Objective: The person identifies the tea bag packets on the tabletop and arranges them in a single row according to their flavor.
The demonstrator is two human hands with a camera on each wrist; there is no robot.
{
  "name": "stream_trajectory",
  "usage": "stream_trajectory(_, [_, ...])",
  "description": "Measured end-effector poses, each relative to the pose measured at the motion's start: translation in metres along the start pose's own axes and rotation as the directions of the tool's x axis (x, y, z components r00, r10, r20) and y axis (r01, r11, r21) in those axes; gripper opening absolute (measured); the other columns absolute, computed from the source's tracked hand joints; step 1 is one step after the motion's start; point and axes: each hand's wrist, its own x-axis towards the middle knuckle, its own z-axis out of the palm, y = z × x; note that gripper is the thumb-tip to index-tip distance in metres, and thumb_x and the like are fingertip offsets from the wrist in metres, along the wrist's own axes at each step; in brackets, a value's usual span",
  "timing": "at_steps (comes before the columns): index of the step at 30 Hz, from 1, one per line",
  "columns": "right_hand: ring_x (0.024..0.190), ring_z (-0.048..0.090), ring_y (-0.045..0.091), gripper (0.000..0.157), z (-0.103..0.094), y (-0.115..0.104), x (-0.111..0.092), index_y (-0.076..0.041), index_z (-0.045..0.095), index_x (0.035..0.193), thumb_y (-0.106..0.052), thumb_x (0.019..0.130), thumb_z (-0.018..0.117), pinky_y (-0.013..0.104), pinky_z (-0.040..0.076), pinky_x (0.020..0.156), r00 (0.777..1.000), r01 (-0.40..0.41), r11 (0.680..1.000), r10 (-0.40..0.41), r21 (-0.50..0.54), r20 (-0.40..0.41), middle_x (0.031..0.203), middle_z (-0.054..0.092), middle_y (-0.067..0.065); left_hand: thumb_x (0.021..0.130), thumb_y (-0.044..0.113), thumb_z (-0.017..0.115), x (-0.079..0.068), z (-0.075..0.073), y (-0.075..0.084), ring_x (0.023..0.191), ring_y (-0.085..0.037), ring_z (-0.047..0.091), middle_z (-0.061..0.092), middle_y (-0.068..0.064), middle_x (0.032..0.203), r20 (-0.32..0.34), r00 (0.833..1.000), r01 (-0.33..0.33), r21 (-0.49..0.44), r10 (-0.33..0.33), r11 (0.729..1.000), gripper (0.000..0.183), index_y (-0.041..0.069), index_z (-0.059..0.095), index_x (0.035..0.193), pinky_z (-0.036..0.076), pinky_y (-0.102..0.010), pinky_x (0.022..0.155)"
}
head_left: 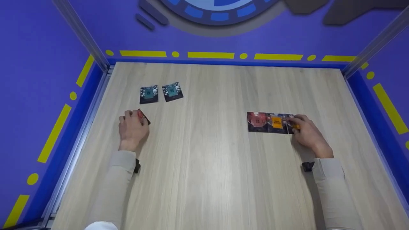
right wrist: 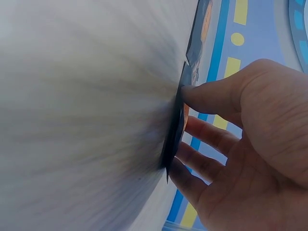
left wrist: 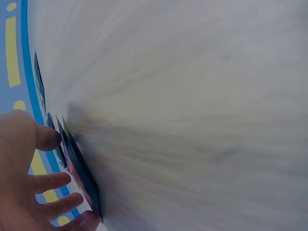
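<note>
Fingers (right wrist: 207, 163) spaced apart, thumb opposite, my right hand (head_left: 308, 132) grips the end card (head_left: 290, 129) by its edges at the right of a row on the pale wood-grain table (head_left: 207, 159). What I can see of that card is dark, with a patch of vivid orange; the hand covers the rest. Just beside it on the left lies an orange-panel card (head_left: 276, 122), its bright block carrying dark lettering too small for me to read on my feed, set against a dark, mottled ground. Next, at the row's left end, comes a red-panel card (head_left: 257, 121), a muted red block over a red-flecked top and a near-black lower band. Across the table, my left hand (head_left: 132, 127) holds a red-and-black card (head_left: 143, 117) between thumb and spread fingers, one bright corner showing past the knuckles and set at a slant. Beyond that hand, near the far left corner, I count two flat cards with teal blocks, white-speckled tops and black lower bands: one nearly straight (head_left: 149, 94), its neighbour (head_left: 173, 91) slightly turned, a narrow gap between them.
</note>
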Motion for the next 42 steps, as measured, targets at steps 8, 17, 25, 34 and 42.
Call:
stream_trajectory(8, [0.145,0.036,0.054,0.054,0.0,0.001,0.0,0.002,0.048,0.156,-0.003,0.104,0.054,0.074,0.033,0.117,1.0,0.002,1.0,-0.002,-0.005,0.003,0.164,0.031,0.03,0.104,0.025,0.055,0.0,0.004,0.006,0.13,-0.056,0.047,0.047,-0.036,0.146,0.023,1.0,-0.014,0.003,0.014,1.0,0.055,-0.009,0.051,0.148,0.047,-0.067,0.105])
stream_trajectory(17, [0.145,0.038,0.055,0.052,0.001,0.002,-0.001,0.007,0.049,0.154,0.0,0.103,0.054,0.073,0.033,0.117,0.999,0.032,0.999,-0.032,-0.007,-0.015,0.161,0.034,0.032,0.104,0.027,0.055,-0.002,0.01,0.019,0.13,-0.056,0.047,0.049,-0.035,0.145,0.02,0.999,-0.045,0.015,0.044,0.999,0.055,-0.01,0.053,0.145,0.047,-0.066,0.104])
stream_trajectory(25, [0.145,0.037,0.055,0.051,0.001,0.003,-0.002,0.006,0.049,0.154,0.0,0.103,0.054,0.073,0.033,0.117,1.0,0.007,1.0,-0.007,-0.004,-0.009,0.161,0.034,0.031,0.104,0.026,0.056,-0.002,0.018,0.035,0.13,-0.054,0.048,0.05,-0.034,0.146,0.028,0.997,-0.07,0.022,0.069,0.997,0.053,-0.008,0.054,0.145,0.048,-0.065,0.104])
stream_trajectory(34, [0.145,0.037,0.054,0.053,0.0,0.002,-0.002,0.003,0.048,0.156,-0.002,0.104,0.053,0.073,0.032,0.119,1.0,-0.01,1.0,0.01,-0.001,0.005,0.164,0.031,0.03,0.104,0.026,0.057,0.0,0.026,0.055,0.129,-0.052,0.049,0.05,-0.032,0.145,0.057,0.99,-0.129,0.024,0.128,0.991,0.05,-0.004,0.056,0.144,0.048,-0.064,0.103])
stream_trajectory(42, [0.144,0.038,0.053,0.051,0.0,0.0,0.0,0.004,0.05,0.154,-0.001,0.103,0.054,0.072,0.032,0.118,1.0,0.024,1.0,-0.024,-0.016,-0.008,0.161,0.034,0.03,0.104,0.025,0.056,-0.001,0.032,0.07,0.127,-0.052,0.05,0.05,-0.032,0.146,0.066,0.985,-0.164,0.022,0.162,0.986,0.047,-0.002,0.058,0.142,0.048,-0.064,0.102])
